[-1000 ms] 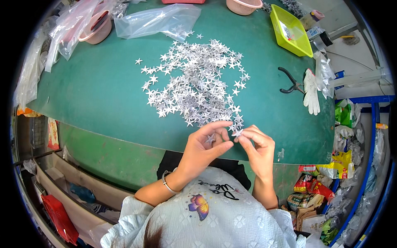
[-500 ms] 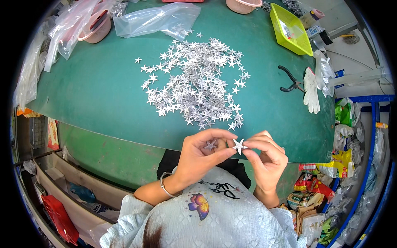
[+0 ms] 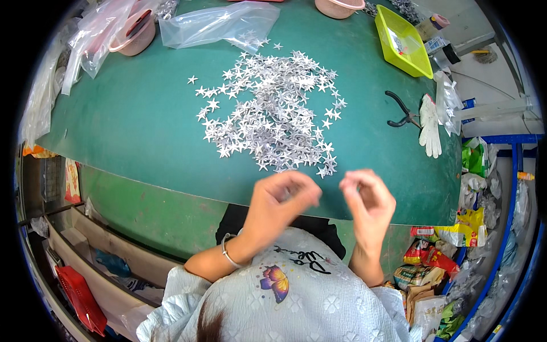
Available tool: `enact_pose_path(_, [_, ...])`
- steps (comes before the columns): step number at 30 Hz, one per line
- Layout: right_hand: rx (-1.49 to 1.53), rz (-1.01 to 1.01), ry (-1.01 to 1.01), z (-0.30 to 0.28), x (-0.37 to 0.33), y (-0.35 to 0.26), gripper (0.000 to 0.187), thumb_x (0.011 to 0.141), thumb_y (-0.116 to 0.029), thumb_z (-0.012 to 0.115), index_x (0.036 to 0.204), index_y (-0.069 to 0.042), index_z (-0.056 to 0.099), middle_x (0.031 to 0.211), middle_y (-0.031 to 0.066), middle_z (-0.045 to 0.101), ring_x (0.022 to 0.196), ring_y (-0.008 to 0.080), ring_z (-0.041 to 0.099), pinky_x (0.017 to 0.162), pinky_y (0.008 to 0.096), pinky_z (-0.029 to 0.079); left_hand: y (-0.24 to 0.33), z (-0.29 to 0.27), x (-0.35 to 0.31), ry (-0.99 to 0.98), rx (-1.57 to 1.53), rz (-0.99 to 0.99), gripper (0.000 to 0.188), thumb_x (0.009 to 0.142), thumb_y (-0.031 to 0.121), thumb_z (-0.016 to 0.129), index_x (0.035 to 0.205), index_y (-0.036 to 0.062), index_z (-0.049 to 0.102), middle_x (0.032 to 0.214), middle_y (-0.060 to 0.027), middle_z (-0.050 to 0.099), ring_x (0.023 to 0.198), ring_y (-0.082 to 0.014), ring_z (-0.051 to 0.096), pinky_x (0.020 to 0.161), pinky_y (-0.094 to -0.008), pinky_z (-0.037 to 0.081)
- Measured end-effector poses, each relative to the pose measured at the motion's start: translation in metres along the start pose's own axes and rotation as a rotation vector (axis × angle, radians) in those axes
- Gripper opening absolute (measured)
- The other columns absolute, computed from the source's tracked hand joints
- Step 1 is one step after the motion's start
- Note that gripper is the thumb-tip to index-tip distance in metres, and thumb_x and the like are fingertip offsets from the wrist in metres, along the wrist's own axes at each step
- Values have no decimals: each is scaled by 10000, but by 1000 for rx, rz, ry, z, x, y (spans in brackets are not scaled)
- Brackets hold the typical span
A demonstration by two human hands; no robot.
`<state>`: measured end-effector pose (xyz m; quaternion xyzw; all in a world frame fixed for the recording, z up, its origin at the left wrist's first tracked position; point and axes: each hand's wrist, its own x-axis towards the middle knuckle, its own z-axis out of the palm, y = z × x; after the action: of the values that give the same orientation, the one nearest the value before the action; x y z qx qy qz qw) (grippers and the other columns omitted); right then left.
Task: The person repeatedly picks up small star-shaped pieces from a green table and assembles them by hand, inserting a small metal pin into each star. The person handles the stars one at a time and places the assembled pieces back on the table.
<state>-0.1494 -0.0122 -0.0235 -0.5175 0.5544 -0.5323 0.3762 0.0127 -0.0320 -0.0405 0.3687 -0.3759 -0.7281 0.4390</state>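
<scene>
A broad pile of silvery-white metal stars (image 3: 273, 114), shaped like small starfish, lies on the green table (image 3: 142, 125). My left hand (image 3: 279, 199) is just off the pile's near edge, fingers curled and thumb tip against the forefinger; whatever it holds is hidden and a little blurred. To its right, apart from it, my right hand (image 3: 370, 199) is raised at the table's near edge with thumb and fingertips pinched together. Motion smears its fingertips, and no star can be made out in them.
Black-handled pliers (image 3: 403, 111) and a white glove (image 3: 429, 125) lie at the right. A yellow-green basket (image 3: 403, 43) stands at the back right, with pink bowls (image 3: 134, 41) and a clear plastic bag (image 3: 219, 25) along the back. Packages crowd a blue rack (image 3: 507, 216).
My hands have drawn apart from where they met at one star. That star no longer shows between them, nor does the one that was visible in my left palm.
</scene>
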Motion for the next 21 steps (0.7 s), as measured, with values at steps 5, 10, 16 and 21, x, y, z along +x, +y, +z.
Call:
enact_pose_path(5, [-549, -68, -23, -11, 15, 48, 252, 716, 29, 639, 966, 3, 610, 863, 103, 599, 764, 199, 533, 721, 290, 427, -34, -26, 15, 257, -282, -77, 100, 881, 112, 535, 889, 14, 555, 695, 14, 458, 534, -35, 290, 472, -190, 243])
enact_pose_path(10, [-762, -288, -99, 12, 24, 63, 439, 662, -106, 718, 1073, -39, 580, 983, 114, 544, 892, 266, 499, 768, 349, 392, -38, -25, 13, 229, -301, -93, 102, 881, 98, 528, 917, 9, 562, 678, 27, 433, 538, -34, 292, 476, -190, 244])
enact_pose_path(16, [-555, -277, -5, 19, 32, 75, 77, 697, -20, 664, 759, -39, 621, 773, 74, 592, 726, 249, 531, 682, 331, 392, -36, -23, 11, 178, -293, -96, 129, 875, 103, 542, 956, 7, 574, 696, 29, 465, 564, -29, 339, 490, -187, 270])
enact_pose_path(21, [187, 84, -44, 9, 15, 53, 84, 779, 58, 615, 857, 36, 637, 821, 60, 611, 740, 81, 526, 639, 205, 411, -27, -17, 9, 162, -152, -89, 205, 845, 53, 565, 1038, -12, 563, 739, 12, 502, 616, -36, 386, 529, -180, 298])
